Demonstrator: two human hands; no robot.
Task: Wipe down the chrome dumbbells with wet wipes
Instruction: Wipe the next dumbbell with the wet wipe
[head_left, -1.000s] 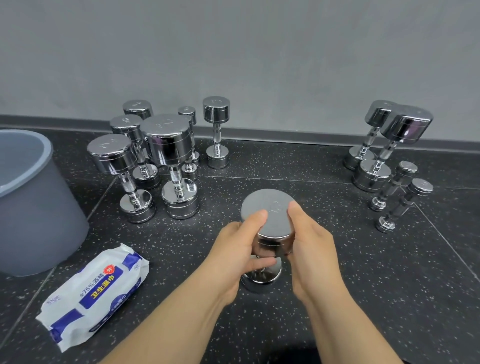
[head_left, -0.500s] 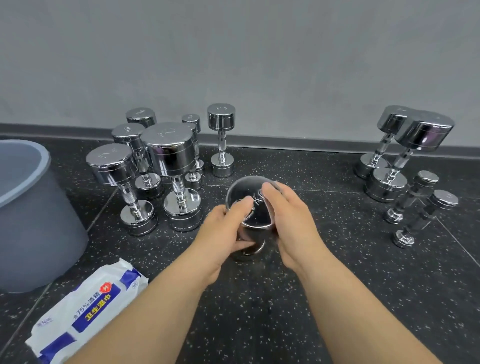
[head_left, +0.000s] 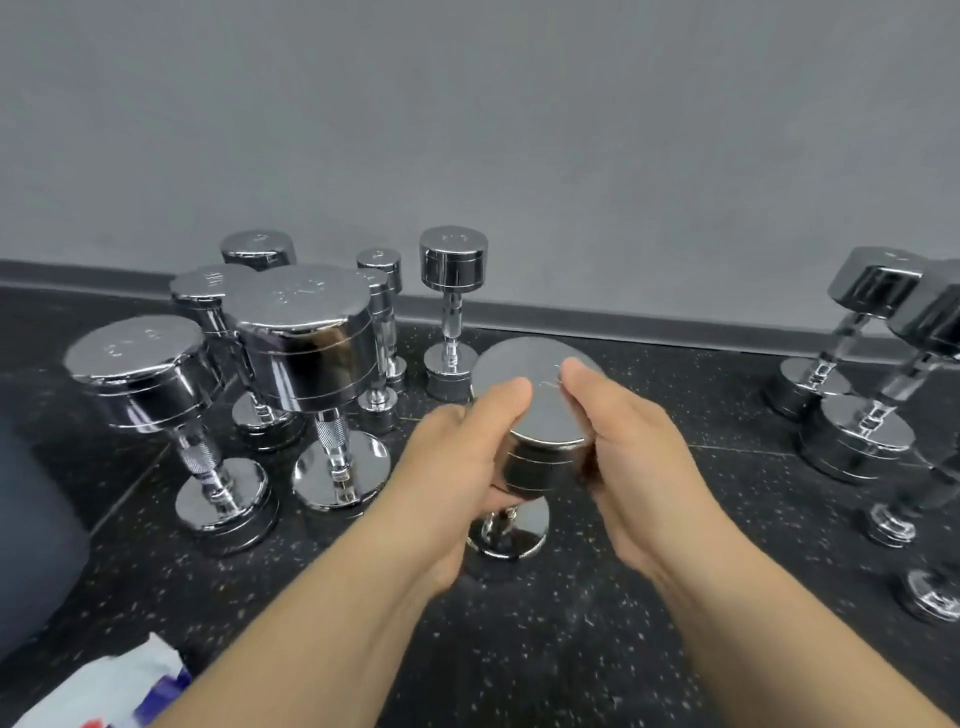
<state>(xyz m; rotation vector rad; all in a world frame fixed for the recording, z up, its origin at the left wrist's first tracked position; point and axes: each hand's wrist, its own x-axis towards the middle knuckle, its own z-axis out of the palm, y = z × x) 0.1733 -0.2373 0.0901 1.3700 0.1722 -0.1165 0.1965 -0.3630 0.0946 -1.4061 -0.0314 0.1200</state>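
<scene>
Both the left hand (head_left: 457, 467) and right hand (head_left: 639, 457) clasp the upright dumbbell (head_left: 543, 413) at frame centre, flanking its top head equally.

The centre dumbbell (head_left: 519, 364) stands on end mid-frame, between your left hand (head_left: 457, 467) and right hand (head_left: 639, 467). The dumbbell cluster (head_left: 306, 332) stands to its upper left, the leaning dumbbells (head_left: 872, 283) at the right edge, and the wipes pack (head_left: 119, 686) in the lower left corner below the bin (head_left: 31, 519).

Twelve dumbbells (head_left: 306, 332) (some overlapping), one wipes pack (head_left: 119, 686), one bucket (head_left: 31, 545).
</scene>
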